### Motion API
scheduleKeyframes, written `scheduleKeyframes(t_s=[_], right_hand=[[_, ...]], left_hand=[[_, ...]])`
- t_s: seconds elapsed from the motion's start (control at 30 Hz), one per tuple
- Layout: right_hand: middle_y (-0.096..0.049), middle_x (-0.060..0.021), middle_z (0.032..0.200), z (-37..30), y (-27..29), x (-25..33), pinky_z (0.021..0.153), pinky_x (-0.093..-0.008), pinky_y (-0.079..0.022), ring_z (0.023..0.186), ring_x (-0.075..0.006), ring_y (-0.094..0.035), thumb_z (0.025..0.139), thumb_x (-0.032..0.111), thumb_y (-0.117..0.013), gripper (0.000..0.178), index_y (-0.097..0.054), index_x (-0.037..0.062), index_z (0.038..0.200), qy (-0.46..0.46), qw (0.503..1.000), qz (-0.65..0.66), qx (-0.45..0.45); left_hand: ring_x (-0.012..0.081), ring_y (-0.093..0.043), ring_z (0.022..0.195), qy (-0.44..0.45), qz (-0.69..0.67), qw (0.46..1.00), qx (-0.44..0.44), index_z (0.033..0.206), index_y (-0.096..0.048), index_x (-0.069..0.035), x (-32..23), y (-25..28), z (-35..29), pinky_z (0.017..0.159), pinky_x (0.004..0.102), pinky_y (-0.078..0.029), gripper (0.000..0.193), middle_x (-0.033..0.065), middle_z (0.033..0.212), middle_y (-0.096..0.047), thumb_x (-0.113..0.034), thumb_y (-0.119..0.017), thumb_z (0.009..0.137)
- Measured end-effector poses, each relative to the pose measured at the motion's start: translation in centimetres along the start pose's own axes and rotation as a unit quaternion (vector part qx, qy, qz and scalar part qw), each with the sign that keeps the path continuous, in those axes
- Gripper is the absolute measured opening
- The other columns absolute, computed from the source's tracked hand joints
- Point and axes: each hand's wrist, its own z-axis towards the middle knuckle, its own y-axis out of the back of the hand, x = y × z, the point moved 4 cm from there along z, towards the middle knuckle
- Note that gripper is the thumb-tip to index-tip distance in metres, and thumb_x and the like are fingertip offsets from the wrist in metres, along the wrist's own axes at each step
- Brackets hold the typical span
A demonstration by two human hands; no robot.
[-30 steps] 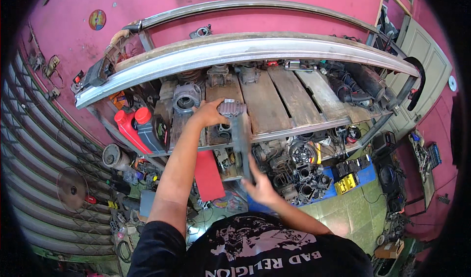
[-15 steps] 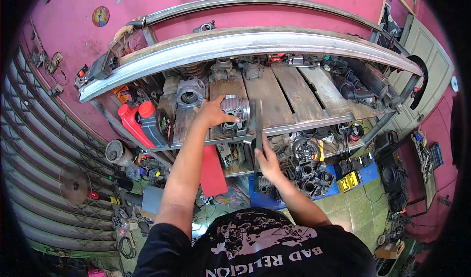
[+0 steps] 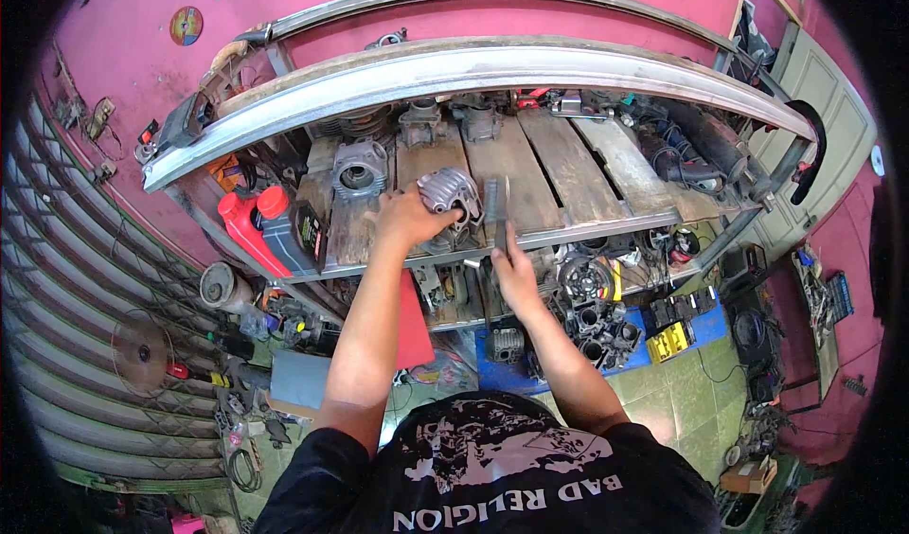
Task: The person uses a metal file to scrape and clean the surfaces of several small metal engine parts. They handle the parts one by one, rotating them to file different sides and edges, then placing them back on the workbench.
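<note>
A grey finned cylinder head is tilted up near the front edge of the wooden shelf. My left hand is closed round its left side, the thumb reaching across its front face. Just right of the cylinder head, my right hand grips what looks like a wire brush. Held upright, the brush has its grey bristle side toward the cylinder head, with a small gap between them. To the left of my left hand, a second engine casting with a round bore rests on the boards.
Red and black oil bottles stand at the shelf's left end. More castings line the back, under a metal rail. Dark exhaust-like parts lie at the right. Below are several engine parts and a yellow box on blue sheeting.
My left hand has tipped the cylinder head over, so its finned side now shows more. The brush has stayed beside it in my right hand. The view has shifted slightly.
</note>
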Motion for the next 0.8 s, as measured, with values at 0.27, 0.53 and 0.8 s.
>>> scheduleKeyframes(t_s=[0.27, 0.53, 0.8], right_hand=[[-0.055, -0.0229, 0.146, -6.9, -2.5, 0.3, 0.109, -0.0329, -0.041, 0.127, -0.022, -0.054, 0.107, 0.021, -0.052, 0.069, -0.019, -0.0001, 0.164, -0.013, 0.999, 0.038, 0.0], [-0.061, -0.0193, 0.139, -2.0, -1.9, 0.0, 0.108, -0.0311, -0.042, 0.124, -0.0202, -0.056, 0.107, 0.022, -0.053, 0.069, -0.02, 0.002, 0.164, -0.02, 0.998, 0.054, 0.006], [-0.027, -0.0234, 0.165, -8.8, -6.2, 1.8, 0.116, -0.0326, -0.033, 0.14, -0.023, -0.041, 0.104, 0.007, -0.053, 0.08, -0.001, -0.0006, 0.165, 0.026, 0.996, 0.084, 0.011]], left_hand=[[0.0491, -0.048, 0.138, 0.015, 0.008, 0.999, -0.027, 0.14, -0.06, -0.003, 0.0, 1.3, -2.0, 0.11, 0.0814, -0.023, 0.11, 0.0233, 0.133, -0.067, -0.077, -0.082, 0.062], [0.0392, -0.055, 0.131, -0.034, 0.019, 0.994, -0.103, 0.128, -0.069, -0.007, 1.4, 2.0, -3.3, 0.104, 0.0762, -0.032, 0.092, 0.0174, 0.12, -0.072, -0.062, -0.092, 0.057], [0.0352, -0.059, 0.125, -0.034, -0.023, 0.992, -0.117, 0.115, -0.074, -0.008, 2.8, 1.3, -2.6, 0.105, 0.0726, -0.034, 0.077, 0.0147, 0.115, -0.074, -0.056, -0.094, 0.058]])
